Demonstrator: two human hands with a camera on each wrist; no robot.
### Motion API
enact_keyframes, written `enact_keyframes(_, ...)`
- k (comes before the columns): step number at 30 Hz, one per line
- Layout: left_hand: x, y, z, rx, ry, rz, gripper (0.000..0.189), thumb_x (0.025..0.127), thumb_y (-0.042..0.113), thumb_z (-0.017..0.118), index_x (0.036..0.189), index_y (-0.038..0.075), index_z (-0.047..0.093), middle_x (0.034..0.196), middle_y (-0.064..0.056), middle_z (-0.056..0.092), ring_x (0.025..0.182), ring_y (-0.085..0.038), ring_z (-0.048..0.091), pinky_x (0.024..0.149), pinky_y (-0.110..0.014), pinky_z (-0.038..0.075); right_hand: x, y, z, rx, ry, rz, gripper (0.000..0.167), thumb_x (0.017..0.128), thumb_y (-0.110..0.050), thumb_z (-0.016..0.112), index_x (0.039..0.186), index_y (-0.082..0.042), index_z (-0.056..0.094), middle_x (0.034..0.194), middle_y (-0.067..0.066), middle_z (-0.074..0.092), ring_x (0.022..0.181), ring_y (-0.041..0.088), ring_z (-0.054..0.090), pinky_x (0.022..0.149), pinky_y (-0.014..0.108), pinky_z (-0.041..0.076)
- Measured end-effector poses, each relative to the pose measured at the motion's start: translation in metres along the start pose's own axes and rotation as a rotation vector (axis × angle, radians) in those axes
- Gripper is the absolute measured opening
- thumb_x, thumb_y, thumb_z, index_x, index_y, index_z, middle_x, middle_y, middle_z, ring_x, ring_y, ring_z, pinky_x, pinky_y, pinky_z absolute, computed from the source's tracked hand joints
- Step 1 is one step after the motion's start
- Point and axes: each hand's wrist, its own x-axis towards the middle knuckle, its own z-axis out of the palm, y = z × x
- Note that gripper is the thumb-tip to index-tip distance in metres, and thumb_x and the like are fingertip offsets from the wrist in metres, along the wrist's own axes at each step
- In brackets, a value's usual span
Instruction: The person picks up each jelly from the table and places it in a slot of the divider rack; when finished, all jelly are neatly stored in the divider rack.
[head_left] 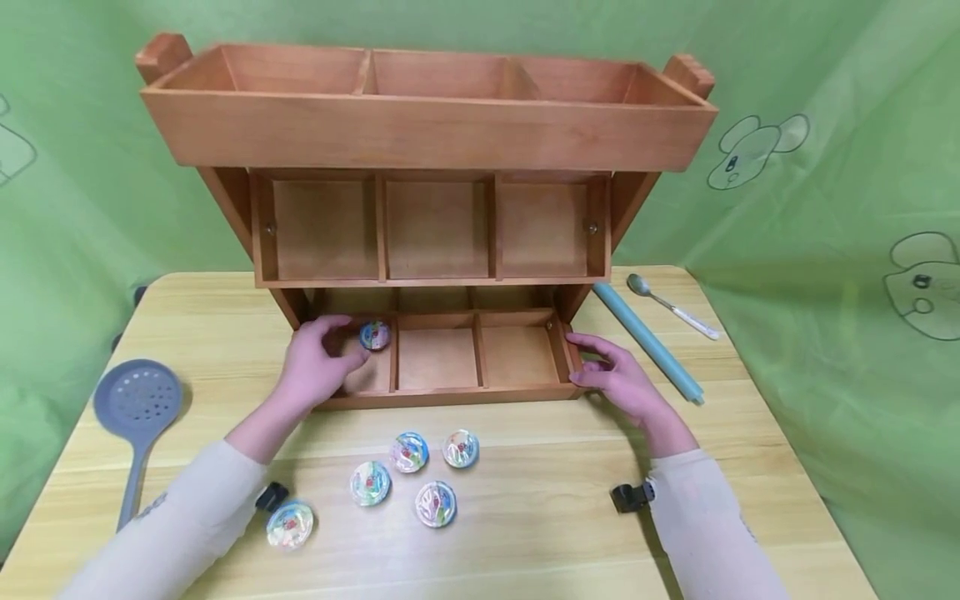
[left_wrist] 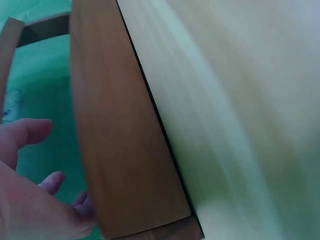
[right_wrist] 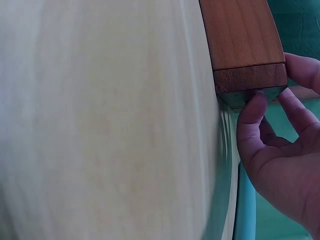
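A brown wooden three-tier rack (head_left: 429,133) stands at the back of the table, each tier split into three compartments. My left hand (head_left: 318,358) reaches into the left compartment of the bottom tier, thumb and index finger spread. Just past those fingertips, a small round foil-lidded cup (head_left: 374,335) sits against the compartment's back right side. The left wrist view shows this hand beside the rack's front wall (left_wrist: 120,125), the cup out of sight. My right hand (head_left: 618,379) grips the right end of the bottom tier, its thumb (right_wrist: 252,115) against the end panel (right_wrist: 250,77).
Several more foil-lidded cups (head_left: 436,504) lie on the table in front of the rack. At the left is a grey slotted skimmer (head_left: 138,400). A blue-green rod (head_left: 648,342) and a spoon (head_left: 671,308) lie at the right. Green cloth (head_left: 825,217) hangs behind.
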Motion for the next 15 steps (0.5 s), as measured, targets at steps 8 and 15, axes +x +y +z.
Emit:
enact_keyframes(8, -0.044, 0.011, -0.025, -0.102, 0.012, 0.054, 0.054, 0.087, 0.011, 0.077, 0.135, 0.001, 0.055, 0.129, -0.019, 0.055, 0.111, -0.037, 0.056, 0.092, -0.049, 0.050, 0.001, -0.002, 0.001, -0.002, -0.008, -0.003, 0.066, 0.088, -0.002, 0.072, 0.149, -0.007, 0.046, 0.147, 0.017, 0.042, 0.108, 0.032, 0.049, 0.081, 0.026, 0.051)
enact_keyframes(15, -0.089, 0.005, -0.051, -0.147, -0.025, 0.048, 0.047, 0.086, 0.005, 0.078, 0.129, -0.001, 0.060, 0.119, -0.015, 0.063, 0.106, -0.025, 0.059, 0.086, -0.025, 0.053, 0.001, 0.001, 0.001, 0.042, -0.008, 0.014, 0.067, 0.087, 0.001, 0.072, 0.149, -0.004, 0.045, 0.146, 0.019, 0.041, 0.102, 0.026, 0.053, 0.079, 0.029, 0.054)
